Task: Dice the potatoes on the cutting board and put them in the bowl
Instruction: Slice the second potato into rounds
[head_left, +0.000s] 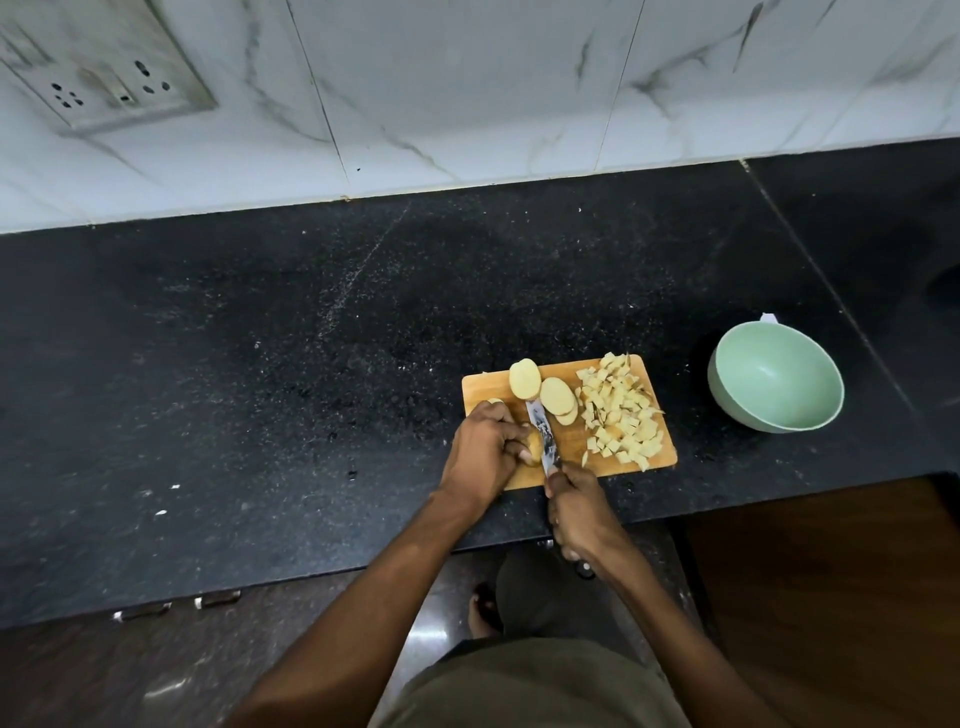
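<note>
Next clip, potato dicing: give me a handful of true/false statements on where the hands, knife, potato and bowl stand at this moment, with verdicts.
1. The green bowl already holds diced potato. False: it shows nothing inside.
2. The right hand grips the knife. True.
3. The diced pile lies on the cutting board's right part. True.
4. The left hand rests flat on the counter. False: it holds a potato piece on the board.
5. Round slices lie uncut beside the blade. True.
</note>
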